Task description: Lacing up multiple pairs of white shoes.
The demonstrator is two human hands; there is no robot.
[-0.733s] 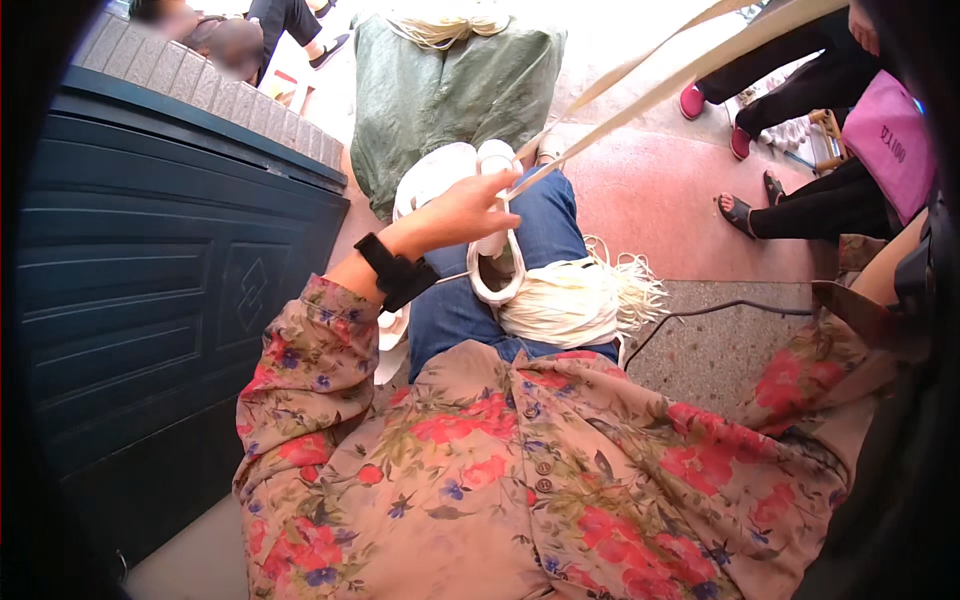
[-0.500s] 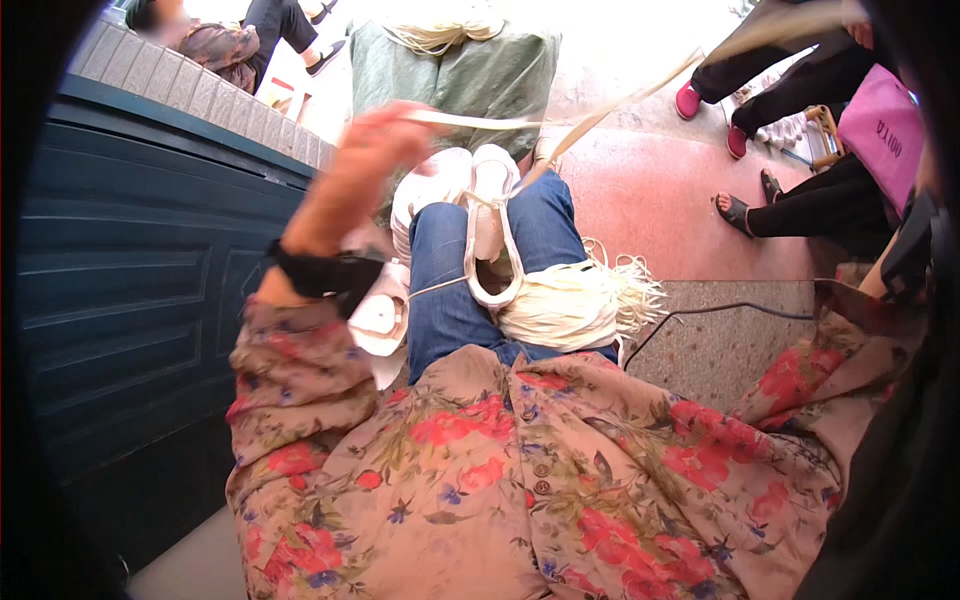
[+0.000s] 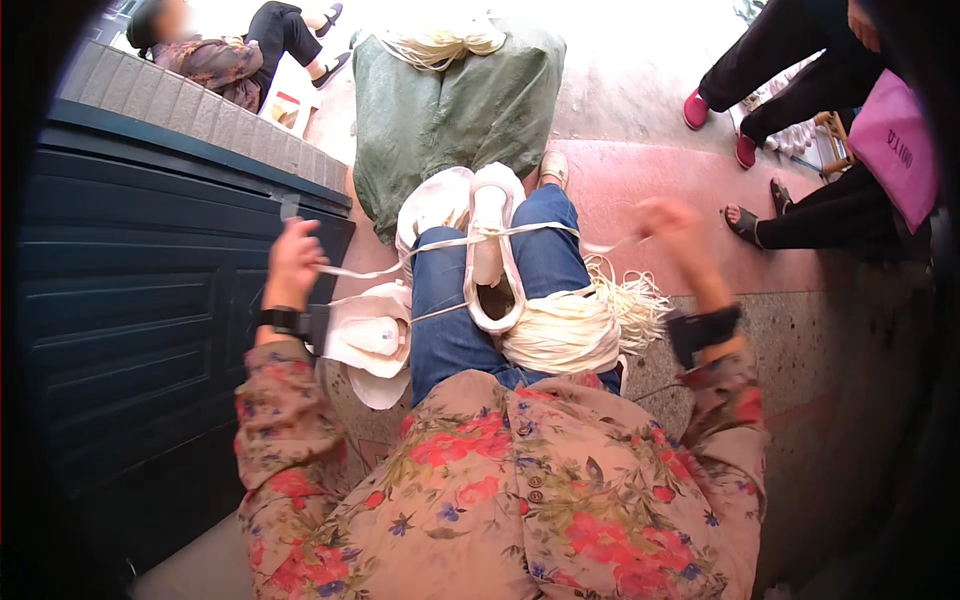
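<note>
A white canvas shoe stands between my knees, its toe pointing away and its opening toward me. A flat off-white shoelace runs across its front in both directions. On the left, beside the dark panel, my left hand is closed on one length of this lace. My right hand is raised right of my knee, blurred, with the other length leading to its closed fingers. A thick bundle of off-white laces lies over my right thigh. A thin cord crosses my left thigh toward the shoe.
More white shoes are stacked beyond my left knee, others beside my left thigh. A green sack ahead carries more laces. A dark blue panel borders the left. People sit or stand at far left and right, one beside a pink bag.
My left hand has moved left and down from above the shoe. My right hand has come in from the far right edge, and the lace now lies lower across the shoe.
</note>
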